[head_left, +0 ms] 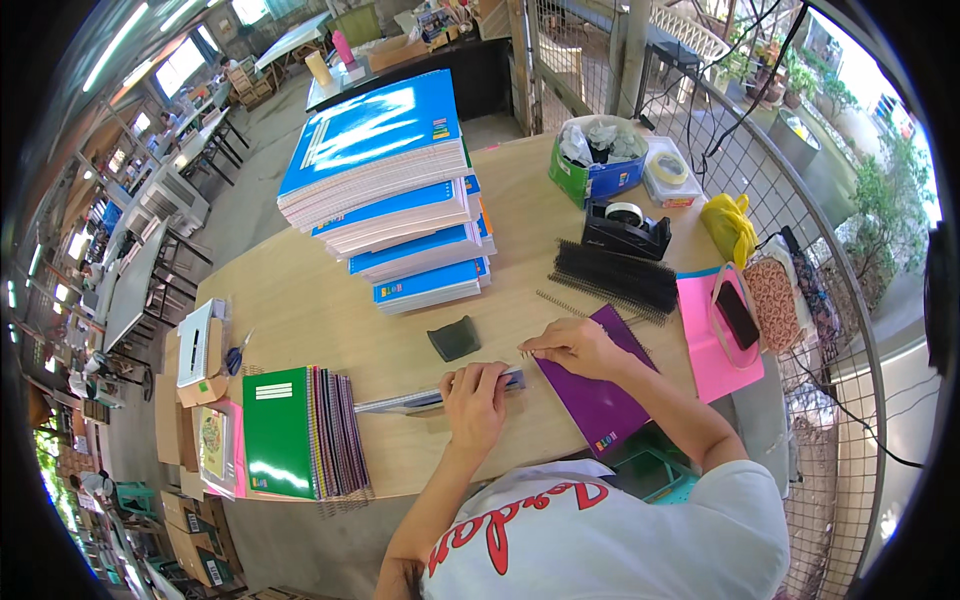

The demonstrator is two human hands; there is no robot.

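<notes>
My left hand (pixel 474 402) is closed over a notebook (pixel 428 399) standing nearly on edge, its pale pages and a strip of blue cover showing. Just right of it, my right hand (pixel 575 347) pinches what looks like the end of a dark binding coil (pixel 524 353), mostly hidden by the fingers. Under my right forearm lies a purple spiral notebook (pixel 590 403). Beyond that hand are a loose dark coil (pixel 572 306) and a pile of black binding coils (pixel 615 277). A small dark pad (pixel 454 339) rests beyond my left hand.
Tall blue notebook stacks (pixel 370 150) rise at the back. Spiral notebooks with a green cover (pixel 278 432) stand left, near scissors (pixel 238 355). A tape dispenser (pixel 626 229), an open box (pixel 598 165), a yellow bag (pixel 730 228) and a pink folder (pixel 715 340) line the right side.
</notes>
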